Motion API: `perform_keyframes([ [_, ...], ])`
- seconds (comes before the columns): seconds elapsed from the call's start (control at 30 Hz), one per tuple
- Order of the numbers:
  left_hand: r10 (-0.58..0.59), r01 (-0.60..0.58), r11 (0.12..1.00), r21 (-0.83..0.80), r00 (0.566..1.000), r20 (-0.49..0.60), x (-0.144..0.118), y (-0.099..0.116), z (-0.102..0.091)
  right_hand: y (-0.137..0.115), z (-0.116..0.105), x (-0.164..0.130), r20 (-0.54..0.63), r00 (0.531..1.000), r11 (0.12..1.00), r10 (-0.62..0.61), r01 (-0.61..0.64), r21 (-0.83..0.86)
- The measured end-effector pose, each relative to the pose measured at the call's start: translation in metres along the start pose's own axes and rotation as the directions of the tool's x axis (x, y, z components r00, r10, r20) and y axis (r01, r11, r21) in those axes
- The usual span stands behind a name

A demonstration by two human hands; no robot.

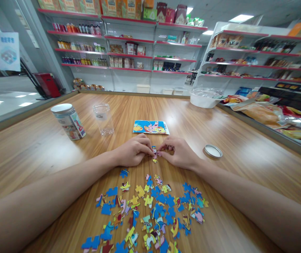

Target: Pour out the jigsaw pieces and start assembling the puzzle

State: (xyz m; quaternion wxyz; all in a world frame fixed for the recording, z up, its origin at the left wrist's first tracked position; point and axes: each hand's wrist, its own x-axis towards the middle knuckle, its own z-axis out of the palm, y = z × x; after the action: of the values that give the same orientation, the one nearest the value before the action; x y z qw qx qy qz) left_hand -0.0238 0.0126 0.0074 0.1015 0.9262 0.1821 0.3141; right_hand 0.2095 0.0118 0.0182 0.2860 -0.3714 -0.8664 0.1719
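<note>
Head view | I see left hand (136, 151), knuckles up, pinching small puzzle cluster (154, 156) between both hands | right hand (179, 151) opposite, thumb and forefinger together on its edge | flat, knobbed loose pieces (161, 198) nearer, on glossy wood-grain table (182, 112)

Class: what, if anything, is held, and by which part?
The left hand and right hand pinch small puzzle pieces at their edges; exact spots are hidden.
</note>
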Motion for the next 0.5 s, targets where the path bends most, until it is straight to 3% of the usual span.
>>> perform_keyframes([
  [0.13, -0.002, 0.002, 1.000, 0.008, 1.000, 0.012, 0.0009, 0.0010, -0.0006, 0.0019, 0.0000, 0.0004, -0.010, 1.000, 0.999, 0.016, -0.016, 0.031],
  [0.3, -0.005, 0.005, 1.000, 0.007, 1.000, 0.022, 0.0016, 0.0020, -0.0013, 0.0086, 0.0017, 0.0018, -0.070, 0.990, 0.989, 0.120, -0.113, 0.096],
  [0.5, 0.004, -0.004, 1.000, 0.011, 1.000, 0.014, 0.0010, 0.0016, -0.0010, 0.0044, 0.0002, -0.0001, 0.011, 1.000, 0.999, 0.018, -0.018, 0.039],
])
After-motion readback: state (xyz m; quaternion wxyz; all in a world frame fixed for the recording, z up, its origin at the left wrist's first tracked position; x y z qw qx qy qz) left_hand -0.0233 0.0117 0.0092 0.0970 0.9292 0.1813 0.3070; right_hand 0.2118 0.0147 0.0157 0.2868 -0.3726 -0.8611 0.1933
